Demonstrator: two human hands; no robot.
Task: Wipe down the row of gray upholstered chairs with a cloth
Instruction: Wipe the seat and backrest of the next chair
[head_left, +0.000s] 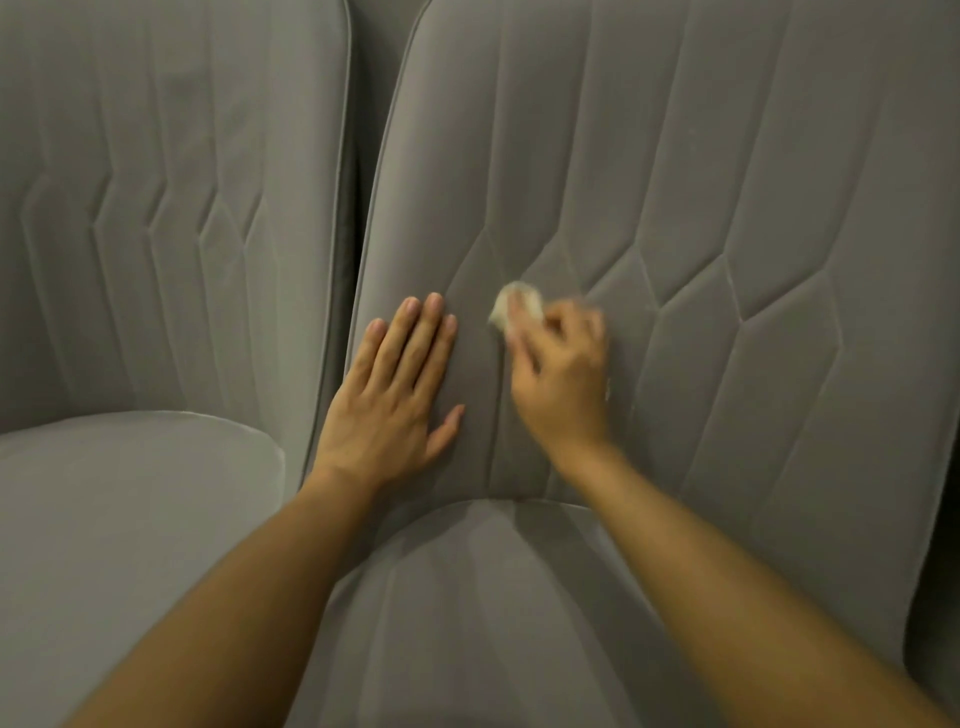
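On the backrest, low down: both hands rest against the backrest (727, 208) of the gray upholstered chair straight ahead, just above where it meets the seat (493, 597).
Left hand: the left hand (387, 395) lies flat and open on the fabric, fingers straight and close together, thumb spread out to the side. It holds nothing and presses the upholstery near the backrest's left edge.
Right hand: the right hand (563, 384) is blurred. Its fingers are curled down over a small wad of cloth, with the knuckles raised.
Cloth: the cloth (511, 306) is pale cream and bunched small. It shows only past the right fingertips and touches the backrest where the stitched seams (644, 270) angle together.
Spacing of hands: the two are near each other but apart, with a strip of gray fabric between them.
Forearms: both are bare and reach in from the bottom of the view, over the seat.
Neighbouring chair: the neighbouring chair (156, 208), with the same gray quilted pattern, stands to the view's left. Its rounded seat is visible below its back.
Gap: a narrow dark gap (349, 218) separates the two backrests.
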